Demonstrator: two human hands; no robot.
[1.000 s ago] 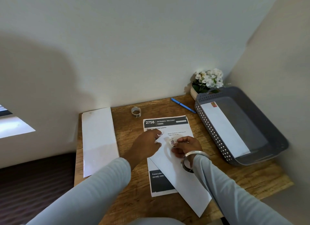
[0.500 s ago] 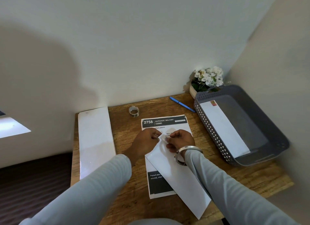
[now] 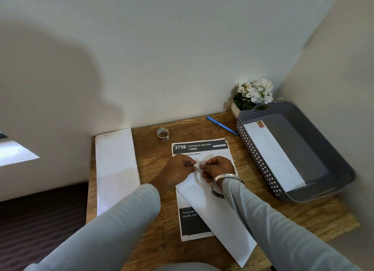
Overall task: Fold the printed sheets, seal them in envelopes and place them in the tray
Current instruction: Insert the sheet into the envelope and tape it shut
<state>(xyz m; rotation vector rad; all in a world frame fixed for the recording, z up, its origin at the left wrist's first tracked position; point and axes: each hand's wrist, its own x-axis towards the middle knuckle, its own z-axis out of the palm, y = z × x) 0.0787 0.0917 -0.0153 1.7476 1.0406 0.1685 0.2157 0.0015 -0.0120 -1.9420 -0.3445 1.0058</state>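
Pale walls meet in a corner behind a small wooden table [image 3: 150, 161]. At its middle, the left hand [image 3: 178, 168] and right hand [image 3: 219, 166] meet fingertip to fingertip, and both pinch the far end of a long white paper envelope [image 3: 214, 208]. Whether they hold its flap or a small strip on it cannot be told. The envelope lies aslant, with its near end at the table's near edge. It rests on a printed white sheet with a black header [image 3: 202, 147] that reads "2758 ENTRANCE / BALCONY". A silver metal bangle [image 3: 221, 180] circles the right wrist, and both arms wear light grey sleeves.

Just beyond the sheet stands a small roll of clear tape [image 3: 162, 133]. Along the left edge lies a long white stack of paper [image 3: 115, 165]. To the far right a blue pen [image 3: 221, 125] lies just beside a grey plastic tray with a perforated wall [image 3: 315, 149]. The tray holds one white sealed envelope [image 3: 273, 155] with a reddish mark at its far end. A potted plant with white flowers [image 3: 254, 93] stands behind the tray, in the corner.
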